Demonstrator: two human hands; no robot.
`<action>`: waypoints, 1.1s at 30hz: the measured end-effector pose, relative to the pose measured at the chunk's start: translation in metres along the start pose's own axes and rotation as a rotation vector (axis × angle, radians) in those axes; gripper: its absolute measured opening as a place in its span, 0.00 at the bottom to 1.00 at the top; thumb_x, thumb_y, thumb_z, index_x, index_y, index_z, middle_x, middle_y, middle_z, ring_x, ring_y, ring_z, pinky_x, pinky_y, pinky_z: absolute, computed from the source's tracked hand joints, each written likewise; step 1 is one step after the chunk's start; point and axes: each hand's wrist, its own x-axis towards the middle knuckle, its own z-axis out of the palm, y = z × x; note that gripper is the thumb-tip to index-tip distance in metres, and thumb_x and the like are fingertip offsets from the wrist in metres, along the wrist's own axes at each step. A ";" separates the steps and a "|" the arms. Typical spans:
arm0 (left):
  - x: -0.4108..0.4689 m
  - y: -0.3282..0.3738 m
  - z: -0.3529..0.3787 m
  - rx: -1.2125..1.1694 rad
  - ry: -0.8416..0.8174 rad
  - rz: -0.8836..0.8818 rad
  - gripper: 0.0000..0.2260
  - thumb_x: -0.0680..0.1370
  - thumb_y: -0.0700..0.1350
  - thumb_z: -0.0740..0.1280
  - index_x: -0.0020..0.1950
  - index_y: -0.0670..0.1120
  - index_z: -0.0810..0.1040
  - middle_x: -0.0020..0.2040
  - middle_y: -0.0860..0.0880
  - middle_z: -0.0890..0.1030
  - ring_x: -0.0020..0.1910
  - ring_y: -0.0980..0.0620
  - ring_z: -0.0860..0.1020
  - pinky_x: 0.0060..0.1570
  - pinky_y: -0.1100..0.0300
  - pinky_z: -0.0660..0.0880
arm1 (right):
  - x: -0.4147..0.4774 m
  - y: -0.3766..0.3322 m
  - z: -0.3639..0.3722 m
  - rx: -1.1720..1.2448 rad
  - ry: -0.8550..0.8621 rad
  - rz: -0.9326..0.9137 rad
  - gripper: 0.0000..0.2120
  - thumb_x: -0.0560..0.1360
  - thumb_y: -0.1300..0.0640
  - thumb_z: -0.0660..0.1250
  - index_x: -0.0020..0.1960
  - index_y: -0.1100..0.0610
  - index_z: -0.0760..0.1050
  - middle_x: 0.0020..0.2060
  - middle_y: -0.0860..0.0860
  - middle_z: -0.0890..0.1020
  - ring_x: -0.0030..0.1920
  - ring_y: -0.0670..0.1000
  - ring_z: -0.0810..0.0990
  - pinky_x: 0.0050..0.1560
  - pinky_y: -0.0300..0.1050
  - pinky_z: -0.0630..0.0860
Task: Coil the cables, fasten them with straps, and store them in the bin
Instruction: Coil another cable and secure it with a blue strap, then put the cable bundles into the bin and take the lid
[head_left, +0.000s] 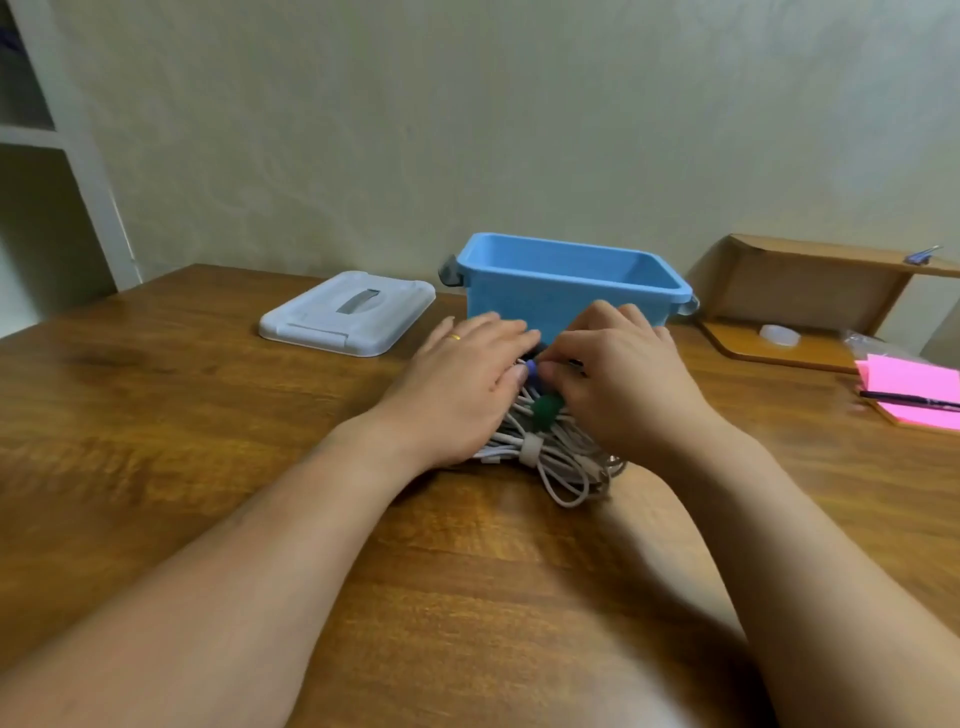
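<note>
The coiled white cables (550, 457) lie on the surface (208, 415) just in front of the blue bin (566, 291), close for loading. The left hand (462, 384) presses flat on the bundle to steady it. The right hand (623, 379) pinches the blue strap (532, 370), apparently to fasten it. The lid (348, 312) lies aside.

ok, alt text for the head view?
The right hand pinches a blue strap on piled white cables on a table, the left hand resting on them; a green strap and a white strap wrap nearer coils. An open blue bin and its lid sit behind.
</note>
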 end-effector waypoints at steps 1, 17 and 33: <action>0.001 -0.001 0.002 -0.001 -0.013 -0.011 0.22 0.88 0.53 0.56 0.83 0.54 0.66 0.82 0.55 0.67 0.82 0.54 0.59 0.82 0.46 0.54 | 0.000 0.001 0.003 -0.014 -0.001 0.027 0.11 0.83 0.42 0.64 0.60 0.43 0.82 0.59 0.46 0.75 0.62 0.53 0.71 0.63 0.56 0.71; -0.025 0.053 0.004 -0.061 -0.210 -0.262 0.26 0.89 0.50 0.50 0.87 0.46 0.51 0.87 0.49 0.49 0.85 0.53 0.46 0.82 0.53 0.46 | 0.006 0.028 0.020 0.317 -0.429 -0.010 0.28 0.88 0.45 0.55 0.86 0.48 0.57 0.84 0.47 0.61 0.84 0.48 0.57 0.84 0.48 0.51; 0.035 0.011 -0.040 0.319 -0.650 0.114 0.63 0.67 0.76 0.72 0.87 0.47 0.41 0.87 0.48 0.44 0.86 0.49 0.43 0.83 0.54 0.43 | 0.014 0.026 0.005 0.332 -0.460 0.007 0.25 0.87 0.46 0.57 0.81 0.53 0.65 0.79 0.55 0.71 0.76 0.56 0.71 0.76 0.51 0.66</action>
